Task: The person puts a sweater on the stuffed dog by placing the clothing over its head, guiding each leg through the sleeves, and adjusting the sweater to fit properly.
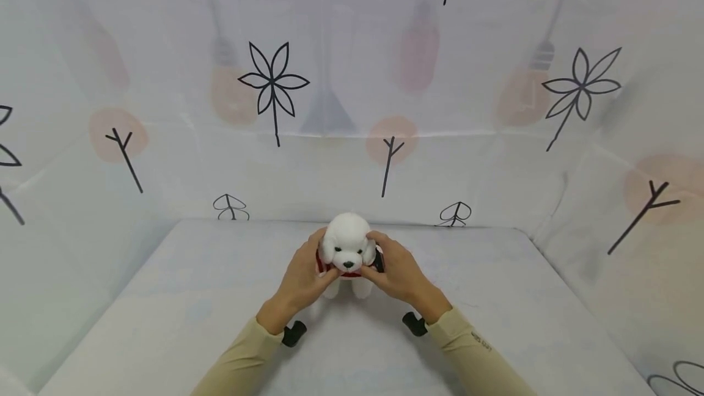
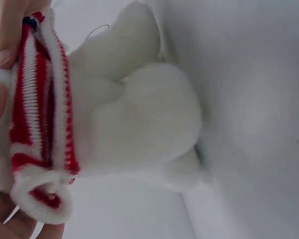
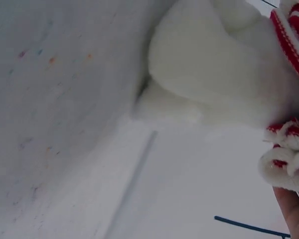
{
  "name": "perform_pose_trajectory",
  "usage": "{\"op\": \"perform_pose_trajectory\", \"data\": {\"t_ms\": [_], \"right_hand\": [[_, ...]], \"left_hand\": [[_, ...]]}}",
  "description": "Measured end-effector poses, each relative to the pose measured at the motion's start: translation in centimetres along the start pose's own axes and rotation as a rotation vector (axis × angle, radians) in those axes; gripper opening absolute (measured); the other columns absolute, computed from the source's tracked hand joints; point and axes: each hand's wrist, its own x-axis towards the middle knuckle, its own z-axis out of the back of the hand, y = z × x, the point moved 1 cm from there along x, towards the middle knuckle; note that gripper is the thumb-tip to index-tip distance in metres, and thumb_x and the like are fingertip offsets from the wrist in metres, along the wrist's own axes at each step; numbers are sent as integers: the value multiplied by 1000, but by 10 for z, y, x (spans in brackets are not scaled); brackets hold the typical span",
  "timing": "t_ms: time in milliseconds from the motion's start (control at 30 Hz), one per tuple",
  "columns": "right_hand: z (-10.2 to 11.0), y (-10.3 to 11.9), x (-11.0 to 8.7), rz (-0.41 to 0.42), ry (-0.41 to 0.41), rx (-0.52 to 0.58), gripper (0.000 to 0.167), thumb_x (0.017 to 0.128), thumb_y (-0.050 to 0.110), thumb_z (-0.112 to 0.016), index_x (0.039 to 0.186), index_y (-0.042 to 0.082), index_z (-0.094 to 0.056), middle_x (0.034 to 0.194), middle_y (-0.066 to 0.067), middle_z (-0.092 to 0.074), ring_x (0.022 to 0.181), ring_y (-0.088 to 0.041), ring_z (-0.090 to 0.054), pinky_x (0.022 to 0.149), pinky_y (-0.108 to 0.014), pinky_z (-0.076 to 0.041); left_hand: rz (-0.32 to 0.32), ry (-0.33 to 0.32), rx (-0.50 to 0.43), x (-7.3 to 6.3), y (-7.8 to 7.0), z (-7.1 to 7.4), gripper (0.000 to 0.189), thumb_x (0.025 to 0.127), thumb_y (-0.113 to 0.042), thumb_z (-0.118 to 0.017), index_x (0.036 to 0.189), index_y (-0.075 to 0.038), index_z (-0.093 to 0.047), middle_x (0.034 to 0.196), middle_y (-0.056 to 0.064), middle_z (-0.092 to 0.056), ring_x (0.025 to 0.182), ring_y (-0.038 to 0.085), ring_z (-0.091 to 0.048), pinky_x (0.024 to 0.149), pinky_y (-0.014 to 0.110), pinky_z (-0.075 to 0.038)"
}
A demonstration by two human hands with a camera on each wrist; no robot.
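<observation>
A white plush dog (image 1: 348, 234) stands upright on the white tabletop, its face toward me. Round its neck and upper body is a red and white knitted sweater (image 2: 31, 99) with a white trim and a small cuffed sleeve. My left hand (image 1: 301, 277) grips the dog at one side of the head and collar, thumb by the chin. The other side is gripped by my right hand (image 1: 403, 274), with its thumb also near the chin and its fingers behind the ear. In both wrist views the dog's white furry lower body (image 3: 199, 55) shows below the sweater.
The white tabletop (image 1: 192, 286) reaches back to a pale curtain (image 1: 330, 170) printed with flowers and twigs, which also closes off both sides. Black wrist-camera mounts (image 1: 294, 333) stick out beneath the wrists, near the table.
</observation>
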Motion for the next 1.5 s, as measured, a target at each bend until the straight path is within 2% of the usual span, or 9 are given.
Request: {"op": "perform_pose_trajectory", "data": {"t_ms": [167, 300, 433, 567, 867, 1133, 1267, 1400, 1500], "right_hand": [[6, 6, 7, 45, -135, 76, 61, 81, 21, -75, 134, 8, -48, 122, -12, -58, 108, -25, -58, 83, -43, -51], [8, 12, 11, 57, -242, 57, 50, 80, 20, -75, 125, 8, -58, 110, -10, -55, 84, -18, -55, 64, -32, -49], [7, 15, 12, 67, -276, 70, 42, 78, 9, -76, 117, 4, -60, 89, -7, -51, 65, -11, -45, 53, -24, -41], [6, 17, 12, 74, -250, 111, 46, 78, 3, -75, 120, 1, -57, 83, -5, -55, 68, -14, -53, 57, -29, -46], [6, 21, 13, 73, -209, 45, 56, 79, 19, -75, 128, 2, -54, 102, -8, -65, 84, -20, -61, 64, -32, -50], [0, 21, 10, 59, -61, 23, 60, 78, 33, -77, 126, 5, -56, 130, -10, -56, 118, -23, -54, 93, -40, -46], [-4, 20, 8, 62, 19, 53, 60, 77, 30, -80, 126, 5, -55, 133, -13, -47, 118, -20, -53, 91, -36, -48], [-5, 20, 8, 73, 32, 69, 59, 77, 24, -80, 127, 5, -54, 122, -11, -47, 112, -17, -54, 87, -32, -50], [-4, 21, 8, 77, 32, 48, 62, 79, 26, -79, 131, 5, -53, 125, -11, -51, 115, -20, -53, 91, -35, -49]], "left_hand": [[2, -90, -66, 3, -6, 4, 72, 79, -14, -78, 139, -8, -39, 124, 9, -56, 105, 19, -59, 83, 39, -51], [22, -90, -75, 5, -9, 5, 67, 83, -16, -74, 139, -8, -38, 121, 9, -58, 102, 17, -60, 79, 37, -52], [28, -59, -48, 6, -8, 4, 63, 87, -19, -70, 140, -4, -38, 127, 11, -55, 109, 19, -57, 86, 39, -50], [19, -51, -38, 7, -7, 5, 63, 88, -18, -69, 140, -2, -37, 128, 13, -54, 110, 22, -56, 88, 42, -48], [45, -57, -45, 5, -1, 9, 66, 87, -17, -69, 142, -2, -35, 127, 11, -54, 109, 21, -55, 85, 41, -48], [83, -57, -19, 3, 3, 8, 70, 83, -9, -71, 142, 1, -34, 125, 14, -55, 106, 22, -57, 79, 36, -50], [92, -41, 5, 3, 5, 6, 73, 82, -7, -74, 142, 1, -34, 126, 13, -54, 105, 21, -57, 80, 33, -51], [75, -29, 11, 2, 6, 5, 75, 81, -8, -76, 142, 1, -34, 128, 13, -52, 106, 21, -56, 81, 31, -51], [62, -64, 42, 2, 5, 4, 73, 79, -8, -78, 139, 1, -37, 122, 14, -51, 103, 21, -54, 80, 30, -51]]}}
